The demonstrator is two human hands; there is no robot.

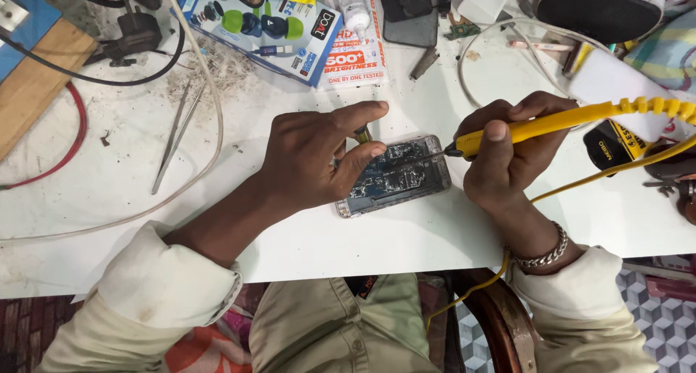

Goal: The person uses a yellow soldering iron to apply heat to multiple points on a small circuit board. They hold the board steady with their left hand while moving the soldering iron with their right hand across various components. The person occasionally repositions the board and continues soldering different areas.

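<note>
Two hands work mid-frame on the white bench (406, 235); left hand (312, 159) pins the opened phone (395, 176), right hand (500, 159) clenched around the yellow soldering iron (551, 121); judged best: phone steady, tip light.

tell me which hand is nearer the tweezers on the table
Left. The left hand rests on the opened phone, right of the tweezers; the right hand, holding the yellow soldering iron, is farther right.
</note>
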